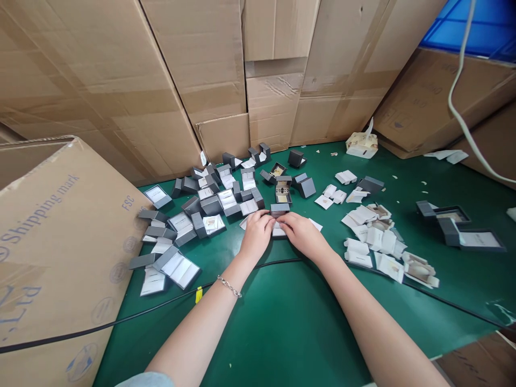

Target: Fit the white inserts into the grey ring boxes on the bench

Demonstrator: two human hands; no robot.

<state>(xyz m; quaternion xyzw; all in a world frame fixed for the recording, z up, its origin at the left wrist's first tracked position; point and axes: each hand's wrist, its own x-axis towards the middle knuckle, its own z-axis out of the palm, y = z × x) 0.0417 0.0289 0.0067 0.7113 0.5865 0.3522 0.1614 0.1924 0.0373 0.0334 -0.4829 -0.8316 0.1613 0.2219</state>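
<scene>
A small grey hinged gift box (279, 208) stands with its lid up in front of me. White lining or card shows in its lower part. My left hand (258, 230) has its fingers bent and closed at the box's left side. From the right, my right hand (303, 231) closes its fingers on the same box, the fingertips of both hands nearly meeting over the white part. White paper shows beside both hands. Just behind stands another open box (283, 191) with a light interior and dark details.
Many grey boxes with white inserts (228, 200) lie at the left. Crumpled white paper pieces (374, 231) and two open grey boxes (478, 239) lie right. A black cable (161, 303) crosses the green table (274, 322). Cartons (217, 64) line the back; a tissue pack (362, 145) stands there.
</scene>
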